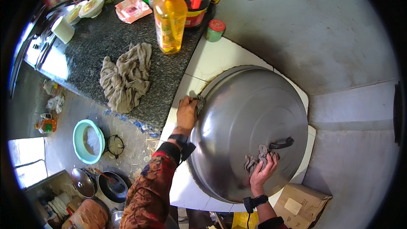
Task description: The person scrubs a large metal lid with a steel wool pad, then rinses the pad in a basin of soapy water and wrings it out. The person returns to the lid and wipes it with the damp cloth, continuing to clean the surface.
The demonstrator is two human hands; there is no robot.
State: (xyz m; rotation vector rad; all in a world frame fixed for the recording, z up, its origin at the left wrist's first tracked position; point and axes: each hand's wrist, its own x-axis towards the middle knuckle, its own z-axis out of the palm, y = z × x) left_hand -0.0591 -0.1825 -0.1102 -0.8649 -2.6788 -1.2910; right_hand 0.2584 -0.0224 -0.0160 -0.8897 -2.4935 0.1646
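Note:
A large domed metal lid point(241, 111) covers a round cooker set into a white tiled top point(197, 66). At the lid's left edge, my left hand point(186, 113) grips a dark scouring pad, apparently steel wool point(200, 104). My right hand point(264, 171) presses a crumpled grey rag point(251, 163) to the lid's lower right surface. Just above the rag is the lid's black handle point(282, 143). Part of the rag is hidden by my right fingers.
Left of the lid, a dark granite counter point(86, 44) bears a crumpled cloth point(127, 79) and a pump bottle of yellow liquid point(171, 25). A red-capped jar point(215, 31) stands by the wall. A cardboard box point(300, 205) sits lower right. A basin point(99, 133) rests on the floor.

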